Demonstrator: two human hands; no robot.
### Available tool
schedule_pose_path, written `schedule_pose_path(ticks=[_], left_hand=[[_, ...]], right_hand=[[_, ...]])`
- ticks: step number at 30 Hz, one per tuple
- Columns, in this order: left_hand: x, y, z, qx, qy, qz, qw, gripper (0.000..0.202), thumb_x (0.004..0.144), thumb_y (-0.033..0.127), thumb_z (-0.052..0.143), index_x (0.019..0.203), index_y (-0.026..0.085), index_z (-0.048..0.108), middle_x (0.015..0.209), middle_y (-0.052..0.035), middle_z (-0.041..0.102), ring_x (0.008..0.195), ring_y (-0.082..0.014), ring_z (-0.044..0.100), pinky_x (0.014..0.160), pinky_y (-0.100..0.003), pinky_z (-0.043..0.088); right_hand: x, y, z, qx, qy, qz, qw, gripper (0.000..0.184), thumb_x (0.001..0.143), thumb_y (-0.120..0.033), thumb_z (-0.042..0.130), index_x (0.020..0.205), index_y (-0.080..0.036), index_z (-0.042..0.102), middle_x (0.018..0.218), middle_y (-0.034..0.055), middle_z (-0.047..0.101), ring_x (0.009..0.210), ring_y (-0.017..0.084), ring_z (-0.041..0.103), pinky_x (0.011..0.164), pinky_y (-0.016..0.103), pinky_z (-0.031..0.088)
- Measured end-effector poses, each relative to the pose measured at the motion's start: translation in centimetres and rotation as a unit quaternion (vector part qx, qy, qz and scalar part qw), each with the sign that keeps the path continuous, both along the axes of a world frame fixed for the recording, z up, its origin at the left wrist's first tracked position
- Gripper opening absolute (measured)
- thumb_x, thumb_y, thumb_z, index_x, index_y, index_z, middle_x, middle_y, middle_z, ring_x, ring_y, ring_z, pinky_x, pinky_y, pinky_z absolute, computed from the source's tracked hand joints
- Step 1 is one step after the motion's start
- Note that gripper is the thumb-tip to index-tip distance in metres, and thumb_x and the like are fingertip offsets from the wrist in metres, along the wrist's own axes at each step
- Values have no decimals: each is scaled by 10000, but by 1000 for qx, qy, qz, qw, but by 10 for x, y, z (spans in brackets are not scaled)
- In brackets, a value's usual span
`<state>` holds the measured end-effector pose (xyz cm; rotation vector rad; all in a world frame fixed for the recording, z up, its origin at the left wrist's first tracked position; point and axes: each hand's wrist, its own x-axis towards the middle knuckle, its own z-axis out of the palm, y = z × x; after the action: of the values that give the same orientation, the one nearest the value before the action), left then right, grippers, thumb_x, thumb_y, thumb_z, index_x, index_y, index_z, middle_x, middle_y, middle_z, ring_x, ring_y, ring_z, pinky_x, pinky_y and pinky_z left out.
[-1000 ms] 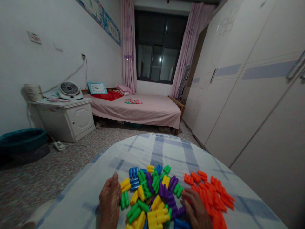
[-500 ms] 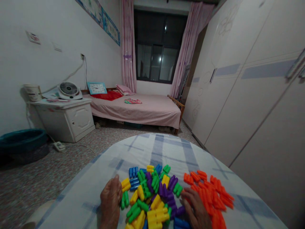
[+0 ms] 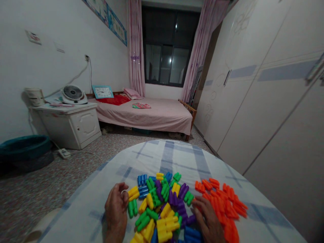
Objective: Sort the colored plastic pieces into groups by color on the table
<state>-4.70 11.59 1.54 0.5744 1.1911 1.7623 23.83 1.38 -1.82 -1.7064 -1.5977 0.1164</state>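
Observation:
A mixed heap of plastic toy building blocks [image 3: 165,209] in yellow, green, purple and blue lies on the table between my hands. My left hand [image 3: 115,209] is at the heap's left edge with its fingers curved and apart, and I see nothing in it. Its fingertips are close to a yellow block [image 3: 133,193], with a green block [image 3: 132,208] just below. My right hand [image 3: 207,216] lies low between the heap and a pile of orange blocks [image 3: 225,204], fingers stretched forward. Purple blocks [image 3: 179,209] are beside those fingers, and their undersides are hidden.
A blue and white checked tablecloth [image 3: 162,157] covers the rounded table. Beyond it stands a bed [image 3: 162,116] with a pink sheet. A white cabinet [image 3: 83,130] with a fan [image 3: 73,93] and a dark green tub [image 3: 25,148] are at left; a tall wardrobe [image 3: 253,118] lines the right.
My left hand has loosened from a closed shape, its fingers now lifted and parted. My right hand has barely moved. The blocks lie much as before, with a slight shift of the view.

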Motion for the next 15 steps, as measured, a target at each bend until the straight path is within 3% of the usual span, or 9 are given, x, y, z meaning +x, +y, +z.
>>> schedule_pose_path(ticks=[4, 15], left_hand=[[-1, 0, 4, -12, -58, -24, 998, 320, 623, 435, 602, 782, 160, 564, 667, 24, 569, 394, -21, 344, 345, -165, 183], [2, 0, 5, -7, -70, -22, 997, 358, 657, 454, 595, 832, 145, 549, 691, 24, 572, 422, -25, 410, 358, -162, 160]], right_hand=[[-7, -3, 9, 5, 25, -15, 1000, 242, 871, -363, 463, 965, -241, 651, 1110, 54, 613, 1071, 211, 572, 918, 371, 489], [-12, -3, 18, -14, 52, 4, 999, 243, 870, -361, 464, 949, -215, 642, 1100, 71, 591, 1071, 219, 542, 945, 423, 441]])
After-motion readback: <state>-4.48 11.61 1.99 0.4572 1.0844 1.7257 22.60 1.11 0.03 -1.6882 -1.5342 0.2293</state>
